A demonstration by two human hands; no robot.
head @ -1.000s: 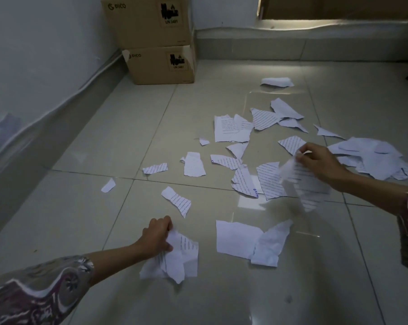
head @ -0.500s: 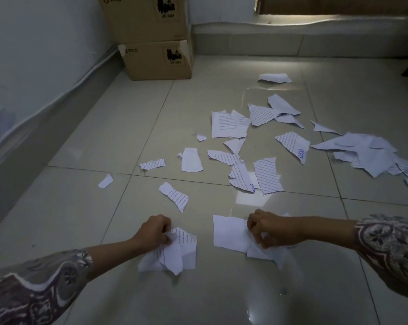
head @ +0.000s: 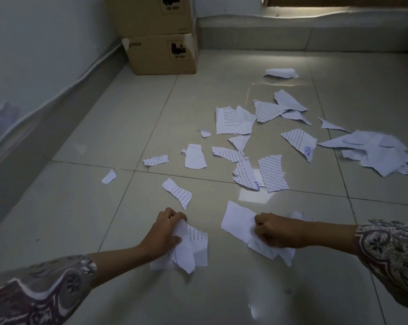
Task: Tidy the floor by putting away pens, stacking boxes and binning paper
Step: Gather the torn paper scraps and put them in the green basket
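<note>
Torn paper scraps (head: 272, 173) litter a glossy, pale tiled floor (head: 81, 207), seen from a head camera looking down at 2 bare hands with patterned sleeves. The left hand (head: 164, 231), at about 7 o'clock from the centre of the view, is clenched on a crumpled bunch of sheets (head: 189, 247) that rests on the tile, probably so gathered pieces stay together for binning. The right hand (head: 274, 231), at about 5 o'clock, is closed over a blank white sheet (head: 237, 221) and smaller bits beneath it, pressing them to the floor as if bunching them up to lift. The scraps are thin, with ragged torn edges; many carry printed lines of text, others are plain. Most lie flat from 12 to 3 o'clock of the hands, with a looser heap (head: 376, 152) at the right edge and 1 small strip (head: 109, 176) apart at 10 o'clock. 2 brown cardboard boxes (head: 162, 53), matte, with black labels, already sit stacked in the wall corner at 11 o'clock. No pens and no bin are in view. Much paper is yet to be collected.
</note>
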